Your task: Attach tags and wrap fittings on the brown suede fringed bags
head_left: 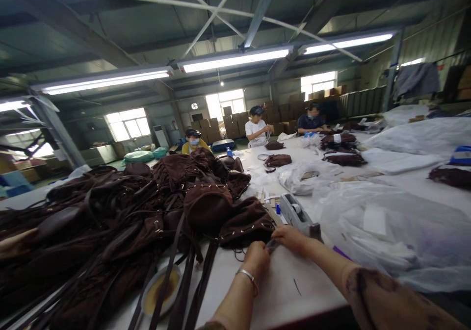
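My left hand (258, 257), with a silver bracelet on its wrist, is closed over the table's near edge. Close beside it, my right hand (290, 238) is closed too. Between the fingertips of both is a small greyish piece (271, 245), too small to identify. Just beyond my hands lies a dark brown drawstring bag (248, 220) with metal eyelets along its rim. A grey tape dispenser (296, 211) stands right behind my right hand. Thin dark cord loops lie on the table by my left hand.
A large heap of brown bags (121, 212) with long straps covers the left. A bowl (162, 291) of yellowish-brown stuff sits under straps. Clear plastic bags (379, 227) spread at right. Another person's hand (16, 241) reaches in at left; several people work across the table.
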Demonstrator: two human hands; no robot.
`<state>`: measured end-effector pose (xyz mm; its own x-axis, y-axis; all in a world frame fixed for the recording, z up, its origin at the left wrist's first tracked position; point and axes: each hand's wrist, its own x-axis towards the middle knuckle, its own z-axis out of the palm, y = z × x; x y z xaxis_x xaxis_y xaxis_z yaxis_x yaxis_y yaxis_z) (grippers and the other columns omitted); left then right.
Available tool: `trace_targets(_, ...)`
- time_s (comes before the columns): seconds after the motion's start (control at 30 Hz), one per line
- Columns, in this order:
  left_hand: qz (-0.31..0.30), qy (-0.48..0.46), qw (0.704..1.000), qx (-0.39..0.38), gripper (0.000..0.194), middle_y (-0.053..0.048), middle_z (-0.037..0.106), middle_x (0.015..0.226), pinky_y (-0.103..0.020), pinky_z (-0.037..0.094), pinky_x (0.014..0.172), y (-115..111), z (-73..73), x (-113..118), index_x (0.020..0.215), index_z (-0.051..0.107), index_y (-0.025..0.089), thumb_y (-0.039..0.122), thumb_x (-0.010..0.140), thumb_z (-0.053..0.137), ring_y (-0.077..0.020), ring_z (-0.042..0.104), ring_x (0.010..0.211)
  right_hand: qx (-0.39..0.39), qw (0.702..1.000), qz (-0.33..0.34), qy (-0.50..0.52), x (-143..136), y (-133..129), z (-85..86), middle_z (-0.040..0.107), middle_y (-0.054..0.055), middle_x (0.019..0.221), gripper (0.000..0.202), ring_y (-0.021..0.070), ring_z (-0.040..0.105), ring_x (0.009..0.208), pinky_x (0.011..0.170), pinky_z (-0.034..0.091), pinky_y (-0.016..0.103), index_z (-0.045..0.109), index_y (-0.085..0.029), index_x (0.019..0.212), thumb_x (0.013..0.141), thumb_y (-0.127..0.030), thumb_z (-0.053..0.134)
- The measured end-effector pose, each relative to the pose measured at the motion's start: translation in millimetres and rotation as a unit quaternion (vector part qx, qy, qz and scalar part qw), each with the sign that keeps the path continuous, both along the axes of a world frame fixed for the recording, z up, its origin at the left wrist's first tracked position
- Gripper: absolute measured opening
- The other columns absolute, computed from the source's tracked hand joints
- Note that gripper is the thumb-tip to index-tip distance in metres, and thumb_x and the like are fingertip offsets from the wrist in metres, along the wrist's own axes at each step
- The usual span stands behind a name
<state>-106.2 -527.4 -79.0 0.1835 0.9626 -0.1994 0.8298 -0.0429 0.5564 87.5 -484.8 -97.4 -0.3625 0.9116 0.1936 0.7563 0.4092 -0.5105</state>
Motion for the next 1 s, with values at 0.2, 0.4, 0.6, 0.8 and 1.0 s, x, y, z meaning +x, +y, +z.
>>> trace_targets(0.2, 0.005, 0.043, 0.999, 0.024, 0.03, -0.012, 0.076, 0.101, -0.03, 0.045, 0.076, -12.0, 7.2, 4.5, 0.097, 0.073, 0.019, 0.039, 0.095, 0.05, -0.0266, 0.069, 0.095, 0.02, 0.992, -0.109, 0.061, -7.7, -22.3, -17.3, 0.073, 0.01, 0.1, 0.027, 0.0217, 0.066, 0.098, 0.089, 0.048, 0.031, 0.075, -0.019, 0.095, 0.085, -0.017, 0.051)
trace_targets(0.4, 0.013, 0.083, 0.995, 0.045, 0.031, -0.012, 0.075, 0.106, -0.032, 0.046, 0.078, -22.9, 10.8, 9.1, 0.103, 0.07, 0.021, 0.035, 0.098, 0.043, -0.0277, 0.069, 0.1, 0.016, 0.984, -0.154, 0.09, -18.5, -28.3, -24.4, 0.071, 0.005, 0.086, 0.013, 0.0212, 0.065, 0.086, 0.08, 0.048, 0.031, 0.069, -0.02, 0.085, 0.078, -0.02, 0.058)
trace_targets(0.6, 0.003, 0.099, 0.993, 0.063, 0.031, -0.012, 0.074, 0.108, -0.033, 0.048, 0.079, -28.6, 10.5, 10.8, 0.106, 0.067, 0.021, 0.037, 0.098, 0.041, -0.0281, 0.069, 0.101, 0.035, 0.978, -0.181, 0.098, -24.5, -30.2, -29.7, 0.068, 0.005, 0.085, 0.012, 0.0209, 0.063, 0.086, 0.082, 0.046, 0.031, 0.063, -0.021, 0.07, 0.078, -0.019, 0.055)
trace_targets(0.8, -0.012, 0.106, 0.993, 0.05, 0.026, -0.012, 0.075, 0.108, -0.035, 0.05, 0.081, -27.2, 18.2, 9.8, 0.105, 0.068, 0.021, 0.035, 0.09, 0.052, -0.0306, 0.069, 0.102, 0.058, 0.972, -0.206, 0.098, -26.6, -25.7, -34.8, 0.066, 0.006, 0.091, 0.014, 0.0188, 0.061, 0.084, 0.079, 0.044, 0.029, 0.057, -0.021, 0.066, 0.077, -0.013, 0.051)
trace_targets(1.0, -0.044, 0.12, 0.991, 0.037, 0.026, -0.015, 0.075, 0.109, -0.037, 0.05, 0.083, -29.2, 28.9, 5.0, 0.102, 0.072, 0.019, 0.031, 0.09, 0.053, -0.0323, 0.069, 0.103, 0.062, 0.963, -0.245, 0.095, -27.8, -17.5, -35.7, 0.063, 0.002, 0.077, 0.016, 0.0173, 0.058, 0.072, 0.068, 0.04, 0.027, 0.052, -0.022, 0.066, 0.079, -0.013, 0.048)
